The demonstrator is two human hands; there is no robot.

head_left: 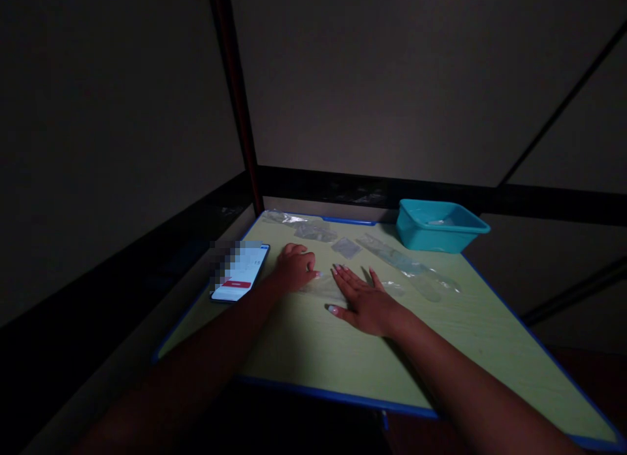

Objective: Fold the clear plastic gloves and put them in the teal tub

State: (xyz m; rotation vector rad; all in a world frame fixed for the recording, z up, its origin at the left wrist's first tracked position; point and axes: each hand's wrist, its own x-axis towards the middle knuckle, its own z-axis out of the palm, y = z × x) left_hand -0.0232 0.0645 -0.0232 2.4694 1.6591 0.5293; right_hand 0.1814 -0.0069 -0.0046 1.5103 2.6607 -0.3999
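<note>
My left hand [296, 269] is at the left end of a thin clear plastic piece [323, 288] on the table. Its fingers are curled, and the thumb and forefinger come together at the plastic's edge. My right hand [367, 306] lies flat over the same plastic, fingers stretched out and thumb apart. Part of the plastic is hidden under this hand and shows again to its right. Just beyond the hands lies a small folded clear plastic square [347, 247]. A long clear plastic strip [404, 262] with rounded ends stretches to the right.
A lit phone [242, 272] lies at the table's left edge. More clear plastic [316, 232] is at the back left. A turquoise basin [438, 236] with something pale inside stands at the back right. The pale green table [313, 357] has a blue rim; dark walls surround it.
</note>
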